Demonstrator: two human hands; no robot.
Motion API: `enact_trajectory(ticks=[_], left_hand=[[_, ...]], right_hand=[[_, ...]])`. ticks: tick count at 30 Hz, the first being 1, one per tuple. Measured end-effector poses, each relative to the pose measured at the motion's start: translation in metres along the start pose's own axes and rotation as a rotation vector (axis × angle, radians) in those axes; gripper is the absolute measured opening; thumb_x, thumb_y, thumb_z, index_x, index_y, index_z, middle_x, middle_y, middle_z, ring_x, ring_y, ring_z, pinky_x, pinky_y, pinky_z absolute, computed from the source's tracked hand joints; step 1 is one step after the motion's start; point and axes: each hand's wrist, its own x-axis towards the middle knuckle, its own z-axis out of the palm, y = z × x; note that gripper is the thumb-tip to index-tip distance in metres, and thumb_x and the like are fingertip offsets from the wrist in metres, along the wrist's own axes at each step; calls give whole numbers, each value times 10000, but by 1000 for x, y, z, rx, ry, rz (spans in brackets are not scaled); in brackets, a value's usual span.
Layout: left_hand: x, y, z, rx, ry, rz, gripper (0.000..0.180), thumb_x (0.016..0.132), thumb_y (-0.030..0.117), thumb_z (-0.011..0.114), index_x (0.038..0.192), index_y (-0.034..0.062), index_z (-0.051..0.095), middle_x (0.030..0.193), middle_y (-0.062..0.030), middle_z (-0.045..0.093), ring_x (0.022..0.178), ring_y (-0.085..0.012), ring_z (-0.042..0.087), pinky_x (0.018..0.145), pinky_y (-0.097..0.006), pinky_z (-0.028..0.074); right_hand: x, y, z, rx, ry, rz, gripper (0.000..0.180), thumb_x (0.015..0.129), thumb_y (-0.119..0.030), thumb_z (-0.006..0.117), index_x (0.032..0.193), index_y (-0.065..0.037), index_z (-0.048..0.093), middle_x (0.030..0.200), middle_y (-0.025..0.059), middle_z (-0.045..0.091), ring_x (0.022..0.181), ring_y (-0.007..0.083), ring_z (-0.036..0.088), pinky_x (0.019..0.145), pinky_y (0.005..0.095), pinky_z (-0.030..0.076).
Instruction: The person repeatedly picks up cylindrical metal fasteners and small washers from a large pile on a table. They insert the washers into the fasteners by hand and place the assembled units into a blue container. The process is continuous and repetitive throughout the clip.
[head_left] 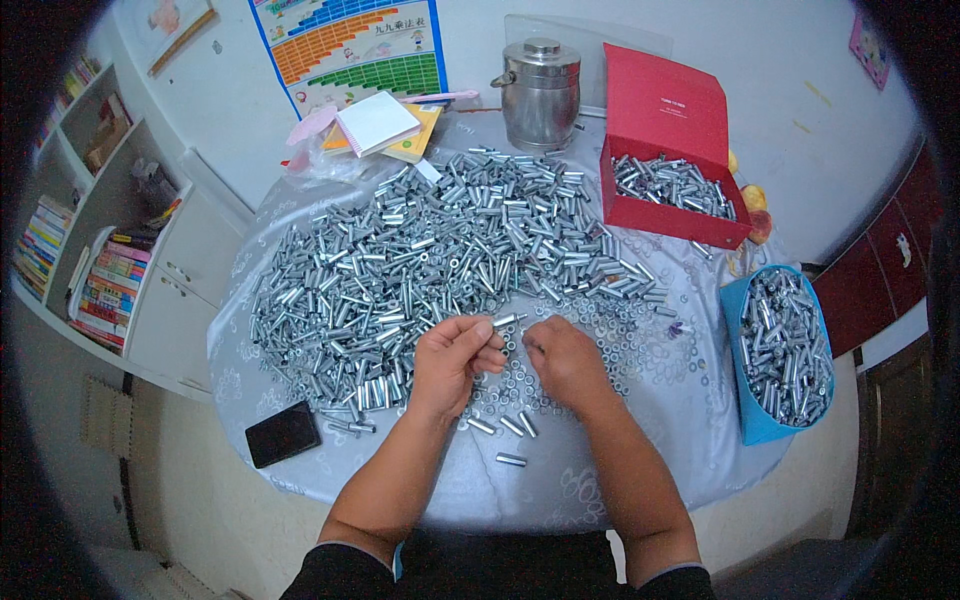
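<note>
My left hand (452, 358) pinches a shiny metal sleeve anchor (508, 321) between thumb and fingers, its narrower end pointing right. Just right of that tip, my right hand (566, 360) has its fingers drawn together; whatever they hold is hidden or too small to name. Flat washers (514, 384) lie scattered beneath and between both hands. Beyond them spreads a large heap of metal sleeves and bolts (400, 262). Several loose sleeves (511, 460) rest on the cloth near my forearms.
A black phone (282, 435) lies at the table's left edge. At the right stand a blue bin (734, 350) and an open red box (668, 222), both holding metal pieces. A steel canister (541, 100) and notebooks (378, 124) occupy the back of the cloth-covered table (400, 492).
</note>
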Motion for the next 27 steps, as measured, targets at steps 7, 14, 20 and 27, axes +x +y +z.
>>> enact_trajectory(ticks=[7,14,20,27], left_hand=[[-2,0,4,52,-9,-14,188,923,109,640,1039,-40,641,845,-138,701,655,-169,687,569,-263,577],[-2,1,4,49,-30,-27,186,918,99,643,1037,-43,642,837,-142,701,653,-174,685,575,-263,576],[-2,0,3,72,-35,-23,167,916,94,645,1019,-38,654,811,-130,696,637,-165,676,560,-257,562],[-3,0,3,102,-54,-27,162,911,89,651,1011,-38,657,798,-121,693,626,-161,671,556,-256,557]], right_hand=[[2,-15,-7,875,220,343,142,863,-49,692,988,-8,637,911,72,686,807,134,652,747,267,522],[-1,-24,-12,838,191,218,178,837,-8,709,999,-10,637,978,77,689,863,132,658,783,267,527],[-2,-25,-17,818,138,240,200,827,-20,723,1018,-15,662,967,76,691,865,132,660,777,271,528],[-3,-21,-19,761,96,254,194,822,-49,738,1005,-9,687,927,78,693,854,136,665,761,269,531]])
